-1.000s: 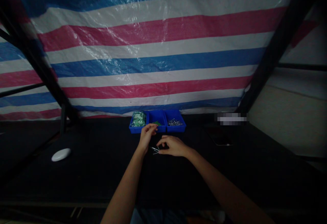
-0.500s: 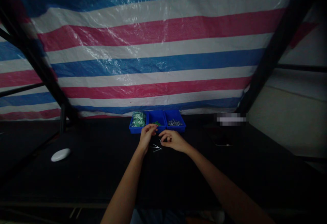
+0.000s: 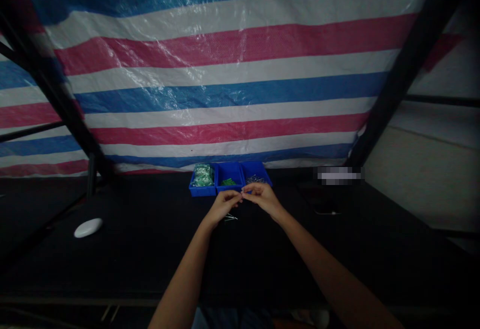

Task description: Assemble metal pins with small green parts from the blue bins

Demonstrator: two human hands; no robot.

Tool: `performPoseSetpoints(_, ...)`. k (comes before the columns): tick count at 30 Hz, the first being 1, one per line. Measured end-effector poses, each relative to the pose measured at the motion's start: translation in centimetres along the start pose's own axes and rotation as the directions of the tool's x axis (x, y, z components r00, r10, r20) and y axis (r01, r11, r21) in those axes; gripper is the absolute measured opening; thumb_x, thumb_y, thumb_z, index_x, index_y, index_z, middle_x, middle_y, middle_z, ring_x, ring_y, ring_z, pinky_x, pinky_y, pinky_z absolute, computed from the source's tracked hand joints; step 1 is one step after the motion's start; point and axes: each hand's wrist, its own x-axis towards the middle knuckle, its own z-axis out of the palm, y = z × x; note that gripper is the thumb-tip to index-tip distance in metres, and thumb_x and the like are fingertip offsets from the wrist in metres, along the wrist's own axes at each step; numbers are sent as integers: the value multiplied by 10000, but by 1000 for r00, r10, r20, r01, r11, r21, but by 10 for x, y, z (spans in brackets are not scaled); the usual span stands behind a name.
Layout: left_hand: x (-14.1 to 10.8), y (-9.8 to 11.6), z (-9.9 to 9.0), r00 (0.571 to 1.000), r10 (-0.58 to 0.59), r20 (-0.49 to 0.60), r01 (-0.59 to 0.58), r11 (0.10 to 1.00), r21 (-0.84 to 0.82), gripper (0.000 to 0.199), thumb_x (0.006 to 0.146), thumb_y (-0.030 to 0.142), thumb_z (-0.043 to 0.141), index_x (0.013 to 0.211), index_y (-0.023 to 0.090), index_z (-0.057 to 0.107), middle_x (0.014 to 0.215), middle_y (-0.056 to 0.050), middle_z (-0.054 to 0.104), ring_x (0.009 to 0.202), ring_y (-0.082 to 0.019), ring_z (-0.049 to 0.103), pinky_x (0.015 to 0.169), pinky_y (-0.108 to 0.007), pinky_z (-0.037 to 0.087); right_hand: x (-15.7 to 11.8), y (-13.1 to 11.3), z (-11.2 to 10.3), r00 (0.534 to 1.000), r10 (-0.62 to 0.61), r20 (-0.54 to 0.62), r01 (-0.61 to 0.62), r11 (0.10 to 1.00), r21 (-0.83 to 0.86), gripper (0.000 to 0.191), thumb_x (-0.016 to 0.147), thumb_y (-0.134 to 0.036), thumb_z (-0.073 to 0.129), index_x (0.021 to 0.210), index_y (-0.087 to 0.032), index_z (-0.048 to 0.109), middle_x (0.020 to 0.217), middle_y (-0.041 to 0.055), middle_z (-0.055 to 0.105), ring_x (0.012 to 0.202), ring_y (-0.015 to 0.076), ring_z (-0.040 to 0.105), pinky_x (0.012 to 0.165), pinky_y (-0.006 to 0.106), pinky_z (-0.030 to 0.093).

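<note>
My left hand (image 3: 225, 206) and my right hand (image 3: 264, 201) meet at their fingertips just in front of the blue bins. Both are closed in a pinch. A tiny pale piece shows between the fingertips, too small to make out; half a second ago a thin silver screw showed at my right fingertips. What my left fingers hold is hidden. Several silver screws (image 3: 231, 217) lie on the black table below the hands, partly covered by my left hand. Small green pieces (image 3: 228, 182) sit in the middle blue bin (image 3: 229, 170).
The left blue bin (image 3: 202, 192) holds green-and-clear plastic packets (image 3: 204, 174). More silver screws (image 3: 255, 179) fill the right blue bin (image 3: 255, 167), partly behind my right hand. A white oval object (image 3: 88, 227) lies left; a dark flat object (image 3: 325, 206) lies right. Striped sheeting (image 3: 225, 89) hangs behind.
My right hand has moved up and slightly right, and my left hand rightward, so their fingertips now meet. The green pieces in the middle bin are more exposed.
</note>
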Motion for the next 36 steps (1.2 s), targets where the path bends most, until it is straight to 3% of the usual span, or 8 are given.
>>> performPoseSetpoints(5, -2, 3, 0, 1000, -6, 16, 7, 1000, -5, 266, 684, 384, 584, 724, 128, 642, 696, -36, 597, 598, -101, 482, 591, -216, 357, -1, -3, 1, 1000, 17, 3, -17, 999, -37, 286, 618, -380, 637, 776, -142, 637, 571, -2, 564, 471, 75, 421, 435, 202, 306)
performPoseSetpoints(20, -2, 4, -2, 1000, -3, 22, 3, 999, -35, 271, 695, 390, 574, 730, 128, 631, 699, -29, 586, 590, -90, 468, 585, -204, 350, -3, -6, 2, 997, 41, 58, -39, 999, -29, 264, 645, -383, 616, 776, -154, 626, 641, 7, 599, 483, 79, 442, 426, 200, 319)
performPoseSetpoints(36, 0, 3, -2, 999, -16, -47, 13, 998, -62, 268, 648, 385, 620, 722, 128, 639, 673, -26, 579, 589, -91, 469, 581, -211, 358, -5, -10, 4, 999, 12, 30, -10, 996, -87, 292, 672, -434, 585, 764, -164, 650, 642, 13, 602, 456, 72, 413, 398, 200, 295)
